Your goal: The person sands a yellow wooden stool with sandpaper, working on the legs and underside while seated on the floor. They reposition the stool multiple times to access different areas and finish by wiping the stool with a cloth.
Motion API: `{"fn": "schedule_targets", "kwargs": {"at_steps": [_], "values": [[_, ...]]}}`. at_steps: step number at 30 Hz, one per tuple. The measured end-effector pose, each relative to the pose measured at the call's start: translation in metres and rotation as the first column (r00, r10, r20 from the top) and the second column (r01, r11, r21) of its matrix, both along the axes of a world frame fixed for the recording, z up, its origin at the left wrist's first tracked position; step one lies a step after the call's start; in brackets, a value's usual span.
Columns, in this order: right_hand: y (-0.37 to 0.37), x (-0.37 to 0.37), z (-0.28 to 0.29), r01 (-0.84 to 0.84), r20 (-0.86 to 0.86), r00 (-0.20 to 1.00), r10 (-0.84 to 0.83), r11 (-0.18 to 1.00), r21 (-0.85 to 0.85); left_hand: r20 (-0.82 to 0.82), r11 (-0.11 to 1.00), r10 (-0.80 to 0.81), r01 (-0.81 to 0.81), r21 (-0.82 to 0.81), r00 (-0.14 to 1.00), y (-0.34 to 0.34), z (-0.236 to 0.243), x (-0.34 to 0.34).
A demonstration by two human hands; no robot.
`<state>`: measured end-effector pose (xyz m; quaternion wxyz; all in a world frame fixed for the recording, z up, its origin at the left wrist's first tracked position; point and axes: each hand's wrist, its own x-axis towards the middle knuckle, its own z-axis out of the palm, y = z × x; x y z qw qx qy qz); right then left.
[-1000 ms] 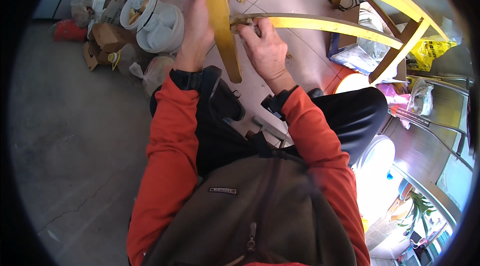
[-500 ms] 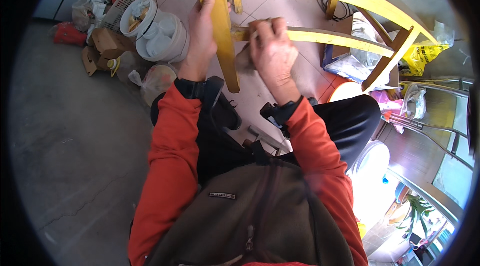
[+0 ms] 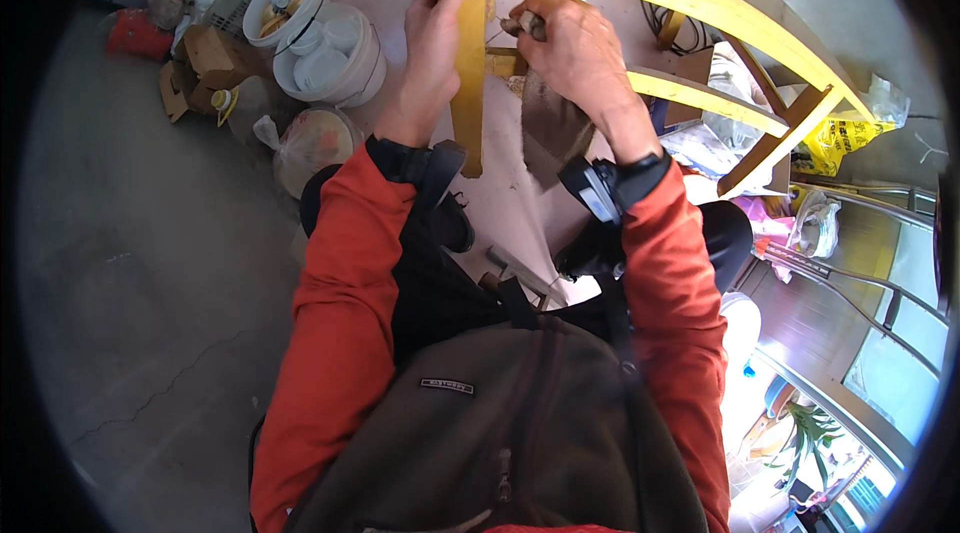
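A yellow wooden furniture frame (image 3: 468, 113) with a long curved rail, legs and a crossbar lies tipped across the far side of the head view. My left hand (image 3: 430, 53) is closed around its near left leg, thumb along the top and the other fingers mostly hidden behind the wood. Bunched in my right hand (image 3: 582, 45) is a grey-brown cloth (image 3: 553, 128), its loose end hanging down in front of the crossbar. That hand is just right of the leg, above the crossbar; whether the cloth touches the wood there I cannot tell.
To the left stand white buckets (image 3: 335, 68), a cardboard box (image 3: 205, 68) and a tied plastic bag (image 3: 310, 148). At the right are a yellow plastic bag (image 3: 838, 138), an open box (image 3: 700, 148) and metal crutch-like tubes (image 3: 850, 278). My knees flank the tiled floor under the frame.
My right hand has lifted off the crossbar's left end and moved up and right, the cloth now hanging open below it. The frame and my left hand have shifted slightly right and up in view.
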<state>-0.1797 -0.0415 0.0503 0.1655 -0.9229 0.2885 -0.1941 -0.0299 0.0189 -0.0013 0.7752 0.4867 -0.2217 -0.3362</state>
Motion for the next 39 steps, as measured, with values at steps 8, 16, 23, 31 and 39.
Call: {"fn": "schedule_targets", "kwargs": {"at_steps": [8, 16, 23, 31, 39], "values": [[0.018, -0.002, -0.011, 0.009, 0.033, 0.999, -0.006, 0.995, -0.100, 0.048, 1.000, 0.018, -0.019, 0.006, 0.999, 0.000, -0.004, -0.001], [0.036, 0.015, -0.034, 0.016, -0.102, 0.993, -0.058, 0.929, -0.369, 0.014, 0.998, 0.035, -0.036, 0.047, 0.999, -0.002, -0.002, 0.000], [-0.036, -0.106, -0.045, 0.133, -0.115, 0.969, -0.217, 0.857, -0.498, 0.042, 0.999, 0.014, -0.016, 0.043, 0.999, 0.003, -0.001, 0.001], [-0.069, -0.152, -0.026, 0.524, -0.217, 0.748, -0.627, 0.759, -0.386, 0.051, 0.998, 0.049, -0.051, 0.047, 0.998, 0.000, -0.005, -0.002], [0.025, -0.023, -0.046, 0.167, -0.117, 0.970, -0.213, 0.934, -0.317, -0.004, 0.997, 0.041, -0.041, 0.065, 0.999, 0.000, 0.004, -0.002]]}}
